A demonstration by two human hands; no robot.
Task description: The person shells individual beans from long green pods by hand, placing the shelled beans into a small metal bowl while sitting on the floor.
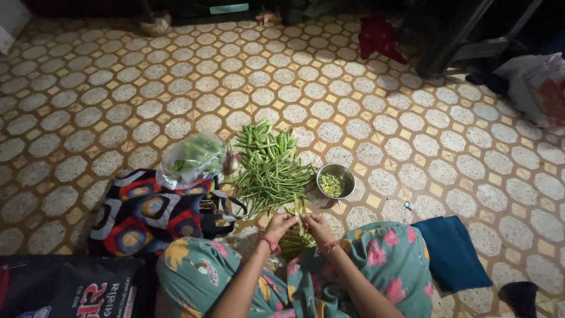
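While both hands are held near the lap, a thin green bean pod is pinched between the left hand and right hand, fingers clamped on it; light and snappable, it is judged best gripped near its ends.

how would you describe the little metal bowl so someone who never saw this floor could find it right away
Start at the big heap of long green beans in the middle of the tiled floor, just beyond the person's two hands. Directly beside the heap's right edge sits the steel bowl. It is the only round, shiny metal thing there, with small greenish chopped pieces inside.
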